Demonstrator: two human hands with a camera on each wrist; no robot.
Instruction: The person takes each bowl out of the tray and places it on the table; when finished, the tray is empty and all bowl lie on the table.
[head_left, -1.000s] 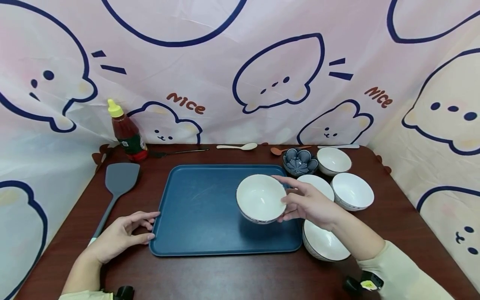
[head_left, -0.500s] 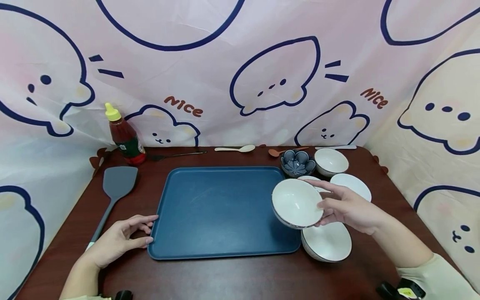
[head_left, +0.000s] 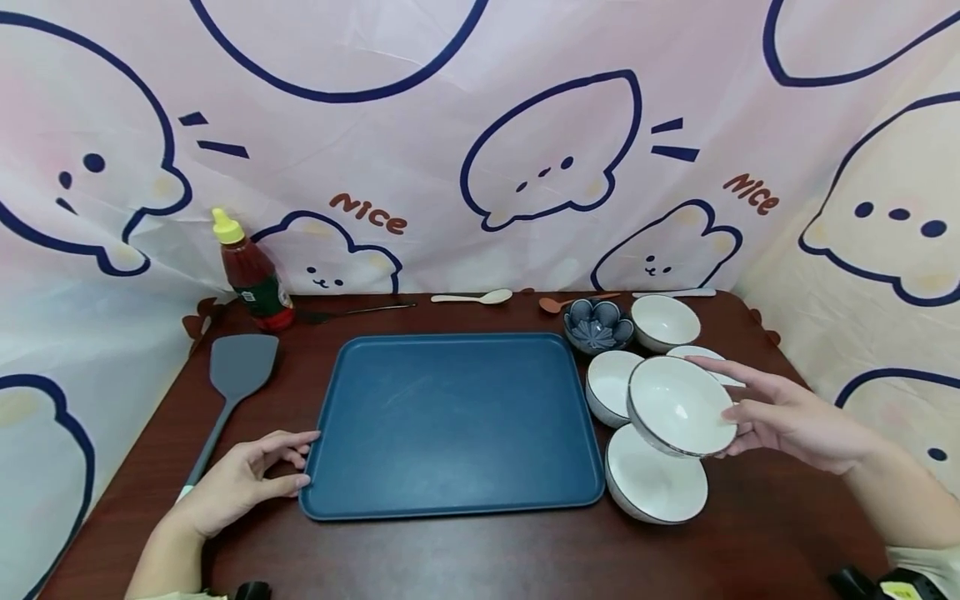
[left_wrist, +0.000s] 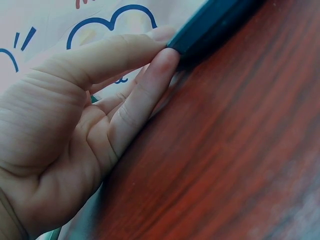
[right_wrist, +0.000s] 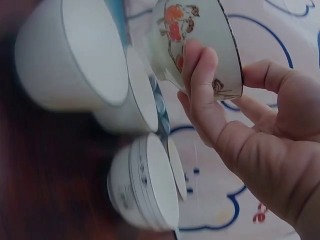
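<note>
My right hand (head_left: pixel 798 421) holds a white bowl (head_left: pixel 681 406) by its right side, thumb at the rim and fingers against the outer wall. An orange and brown pattern shows on the bowl's outside (right_wrist: pixel 175 30) in the right wrist view. In the head view the held bowl overlaps three white bowls around it: a front bowl (head_left: pixel 656 483), a left bowl (head_left: pixel 611 385) and a mostly hidden back one (head_left: pixel 701 354). On the left, my left hand (head_left: pixel 232 483) touches the side edge of the blue tray (head_left: pixel 450 425) with its fingertips and thumb tip, fingers fairly straight.
Behind stand a blue flower-patterned bowl (head_left: pixel 597 327) and another white bowl (head_left: pixel 665 323). A white spoon (head_left: pixel 480 297), brown spoon (head_left: pixel 558 304) and dark fork (head_left: pixel 352 312) lie along the back. At left are a grey spatula (head_left: pixel 242 367) and a red sauce bottle (head_left: pixel 255 279).
My right hand has carried the white bowl rightward, from over the tray to above the other bowls. My left hand stays at the tray's edge.
</note>
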